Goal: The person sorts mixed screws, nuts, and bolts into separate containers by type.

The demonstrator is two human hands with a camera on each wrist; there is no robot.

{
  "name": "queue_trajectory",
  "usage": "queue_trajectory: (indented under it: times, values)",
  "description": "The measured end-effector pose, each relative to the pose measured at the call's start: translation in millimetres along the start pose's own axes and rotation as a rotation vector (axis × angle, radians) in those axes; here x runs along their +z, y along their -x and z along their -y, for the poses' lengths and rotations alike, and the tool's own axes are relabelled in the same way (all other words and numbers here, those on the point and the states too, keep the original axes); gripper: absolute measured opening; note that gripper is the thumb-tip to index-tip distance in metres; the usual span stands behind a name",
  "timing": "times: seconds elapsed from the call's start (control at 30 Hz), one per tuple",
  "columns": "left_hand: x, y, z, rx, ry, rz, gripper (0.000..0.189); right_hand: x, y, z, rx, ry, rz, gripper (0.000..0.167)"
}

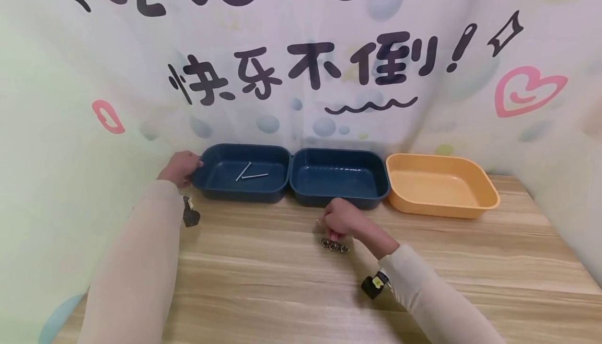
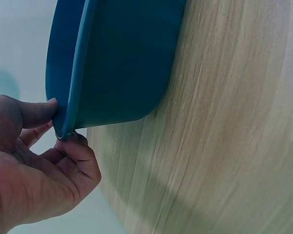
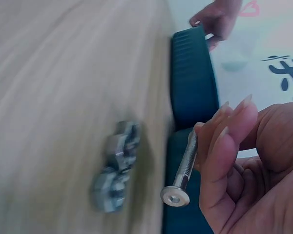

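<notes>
My left hand (image 1: 181, 169) pinches the rim of the left dark blue bin (image 1: 240, 195) at its left end; thumb and fingers show on either side of the rim in the left wrist view. Two silver bolts (image 1: 254, 176) lie inside that bin. In the right wrist view my right hand (image 3: 249, 161) holds another bolt (image 3: 185, 168) by its threaded end, its flat socket head pointing away from the fingers. This hand is above the wooden table, just in front of the middle blue bin (image 1: 338, 202). Right below it, three hex nuts (image 1: 334, 245) sit in a row on the table.
At the right of the row stands a yellow bin (image 1: 437, 209), and the bins sit side by side near the back edge of the wooden table (image 1: 263, 281). Behind them hangs a printed cloth (image 1: 301, 124) with black lettering. A black wrist device (image 1: 373, 285) hangs by the right sleeve.
</notes>
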State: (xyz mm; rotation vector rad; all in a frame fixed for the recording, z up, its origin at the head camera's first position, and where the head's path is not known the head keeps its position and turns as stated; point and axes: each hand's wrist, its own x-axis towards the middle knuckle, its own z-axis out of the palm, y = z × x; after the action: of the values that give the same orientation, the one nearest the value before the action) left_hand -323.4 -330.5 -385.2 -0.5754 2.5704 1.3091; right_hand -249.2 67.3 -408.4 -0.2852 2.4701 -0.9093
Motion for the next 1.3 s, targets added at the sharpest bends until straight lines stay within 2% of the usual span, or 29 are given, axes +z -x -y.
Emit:
queue_trajectory:
  times: [0.4,0.7,0.87,1.3]
  values:
    - [-2.7,0.9,1.7,0.008,0.001,0.011,0.037,-24,-4.7,47,-0.031,-0.067,-0.012,0.025]
    - [-1.0,-7.1,6.2,0.013,0.023,0.011,0.035,-37,-15.9,79,-0.074,-0.058,-0.038,0.033]
    - [1.2,-6.8,6.1,0.007,0.030,0.008,0.035,-43,-22.9,97,-0.086,-0.061,-0.057,0.035]
    - [0.5,-2.1,4.3,0.003,0.042,0.011,0.037,-48,-46.5,121,-0.105,-0.173,-0.109,0.034]
